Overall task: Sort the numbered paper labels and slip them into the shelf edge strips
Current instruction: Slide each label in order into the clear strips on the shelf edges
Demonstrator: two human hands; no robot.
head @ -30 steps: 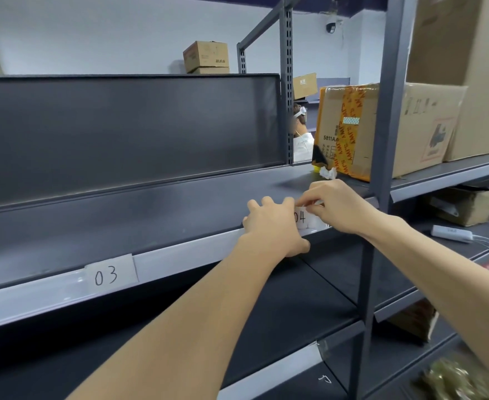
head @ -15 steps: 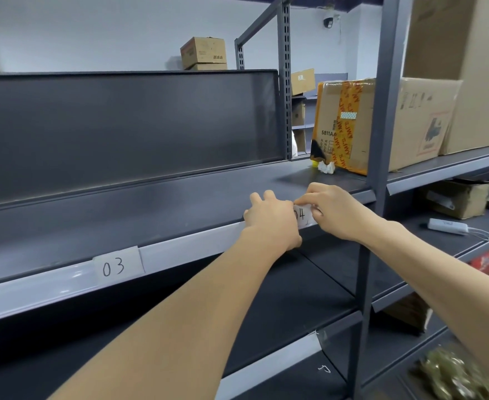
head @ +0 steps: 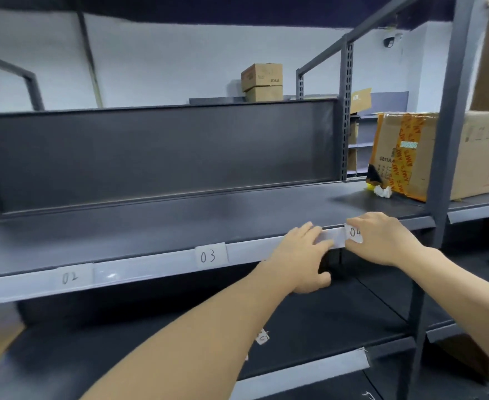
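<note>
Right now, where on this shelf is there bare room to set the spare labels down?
The shelf top lies bare from its left end up to the taped carton and crumpled paper at the right. On the edge strip, bare runs lie between 02 and 03. It is crowded around 04, where both hands work.

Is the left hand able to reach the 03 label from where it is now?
Probably yes. The left hand rests on the edge strip, and the 03 label sits further left along it with nothing between.
</note>
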